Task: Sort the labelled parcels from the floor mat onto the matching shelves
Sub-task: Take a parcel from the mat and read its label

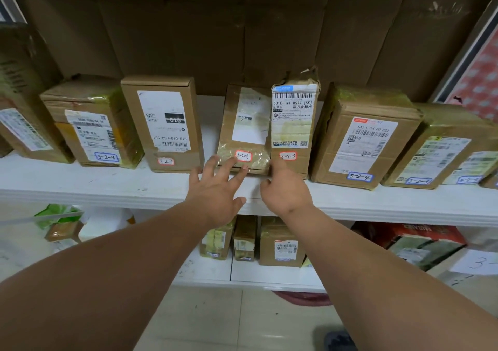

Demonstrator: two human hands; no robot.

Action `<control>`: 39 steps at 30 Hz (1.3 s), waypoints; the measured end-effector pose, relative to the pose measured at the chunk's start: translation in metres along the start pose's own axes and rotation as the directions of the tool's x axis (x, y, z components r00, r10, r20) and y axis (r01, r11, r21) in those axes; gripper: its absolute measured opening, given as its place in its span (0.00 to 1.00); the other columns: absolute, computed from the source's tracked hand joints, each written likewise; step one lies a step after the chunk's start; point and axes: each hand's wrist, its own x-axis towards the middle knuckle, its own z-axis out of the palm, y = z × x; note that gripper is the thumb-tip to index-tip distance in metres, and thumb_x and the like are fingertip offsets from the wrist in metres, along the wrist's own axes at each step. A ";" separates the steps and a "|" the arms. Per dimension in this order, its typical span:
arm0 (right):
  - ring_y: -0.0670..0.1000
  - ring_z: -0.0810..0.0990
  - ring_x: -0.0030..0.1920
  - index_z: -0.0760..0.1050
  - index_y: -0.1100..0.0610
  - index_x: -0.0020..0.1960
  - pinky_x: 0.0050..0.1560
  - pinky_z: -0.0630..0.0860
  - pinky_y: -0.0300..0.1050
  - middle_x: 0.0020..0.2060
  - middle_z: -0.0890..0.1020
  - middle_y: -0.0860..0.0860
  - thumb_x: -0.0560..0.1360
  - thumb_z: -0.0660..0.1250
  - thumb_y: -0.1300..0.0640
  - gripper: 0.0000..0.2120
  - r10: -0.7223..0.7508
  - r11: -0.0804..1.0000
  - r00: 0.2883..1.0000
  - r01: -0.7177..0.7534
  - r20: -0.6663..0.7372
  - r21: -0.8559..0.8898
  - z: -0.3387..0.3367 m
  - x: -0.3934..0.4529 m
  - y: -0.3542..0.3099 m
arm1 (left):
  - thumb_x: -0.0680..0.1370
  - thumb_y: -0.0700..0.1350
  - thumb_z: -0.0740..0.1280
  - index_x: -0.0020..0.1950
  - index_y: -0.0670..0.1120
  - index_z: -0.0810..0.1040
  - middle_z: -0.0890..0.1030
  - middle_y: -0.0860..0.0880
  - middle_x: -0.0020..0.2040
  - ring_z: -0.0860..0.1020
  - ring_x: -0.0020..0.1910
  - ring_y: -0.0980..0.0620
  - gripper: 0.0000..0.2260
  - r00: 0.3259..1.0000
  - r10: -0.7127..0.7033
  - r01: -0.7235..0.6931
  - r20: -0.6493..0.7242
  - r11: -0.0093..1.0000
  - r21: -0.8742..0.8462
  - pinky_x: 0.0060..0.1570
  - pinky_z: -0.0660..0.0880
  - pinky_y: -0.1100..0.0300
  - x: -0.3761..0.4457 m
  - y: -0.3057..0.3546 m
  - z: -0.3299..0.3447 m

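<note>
Nearest are the two bare arms, reaching up toward 12 o'clock. The left hand has its grip spread apart, with straight fingertips touching the bottom of the small parcel marked 3-2-6. The right hand lies flat with its fingers together, pressing on the bottom of the parcel marked 3-2-5, just at 3 o'clock from the first one. Neither hand holds anything.

Both parcels stand upright on the white shelf, side by side and touching. The 3-2-6 parcel looks thin and light. Its shiny tape is crinkled and may be slippery, so it is best held by its two side edges. The 3-2-5 parcel is stiff card with a torn top, so hold it low on the sides.

Farther along at 3 o'clock sits parcel 3-2-4.
</note>
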 end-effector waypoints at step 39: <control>0.58 0.70 0.62 0.65 0.54 0.67 0.61 0.69 0.53 0.61 0.73 0.54 0.73 0.64 0.57 0.22 0.044 0.998 0.994 -0.040 0.104 -0.040 0.018 -0.018 -0.009 | 0.75 0.53 0.67 0.78 0.49 0.62 0.71 0.50 0.73 0.71 0.70 0.50 0.32 0.919 -0.384 0.251 0.084 0.408 -0.878 0.70 0.68 0.47 0.006 -0.018 0.011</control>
